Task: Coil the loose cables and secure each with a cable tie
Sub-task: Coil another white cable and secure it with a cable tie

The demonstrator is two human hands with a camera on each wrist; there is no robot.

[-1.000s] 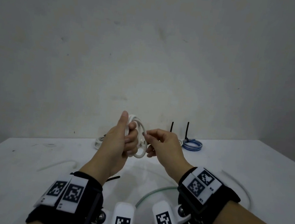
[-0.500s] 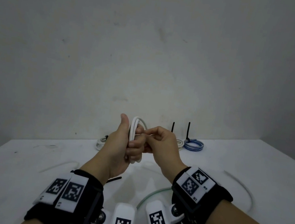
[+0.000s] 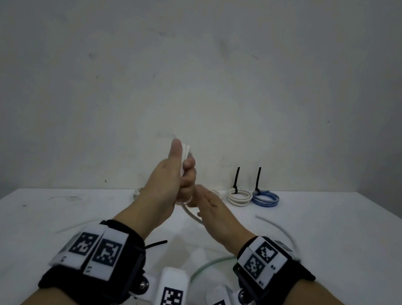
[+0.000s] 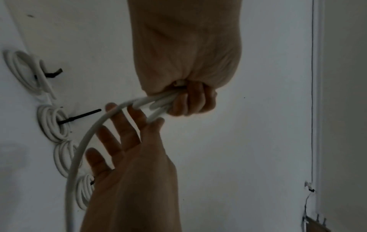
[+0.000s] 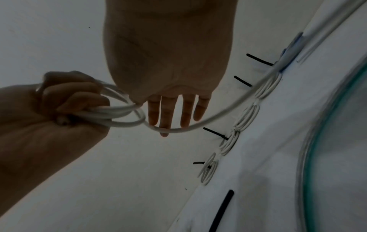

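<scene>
1. The left hand (image 3: pixel 166 181) is raised above the white desk (image 3: pixel 335 243) with its thumb pointing up; its fingers (image 4: pixel 190 100) are clenched round a bundle of white cable (image 5: pixel 119 111) loops, which it holds clear of the desk.
2. From that bundle a free length of the same cable curves down and away towards the desk, passing in front of the right hand.
3. The right hand (image 3: pixel 215 216) sits just beside and below the left, fingers (image 5: pixel 168 109) straight and spread, grasping nothing; in the left wrist view the free strand crosses over its fingertips, and whether they touch cannot be told.
4. Along the far edge of the desk by the wall (image 3: pixel 205 65) lies a row of finished coils: a white coil (image 3: pixel 238 196) and a blue coil (image 3: pixel 264 199) side by side, each bound with a black cable tie (image 3: pixel 236 179) whose tail stands up.
5. The wrist views show more white tied coils (image 4: pixel 53 124) in the same row.
6. A loose black cable tie (image 5: pixel 221 210) lies flat on the desk near the person.
7. A clear greenish cable (image 3: pixel 209 263) curves across the near desk between the wrists.
8. Another thin pale cable (image 3: pixel 279 227) arcs on the desk to the right.
</scene>
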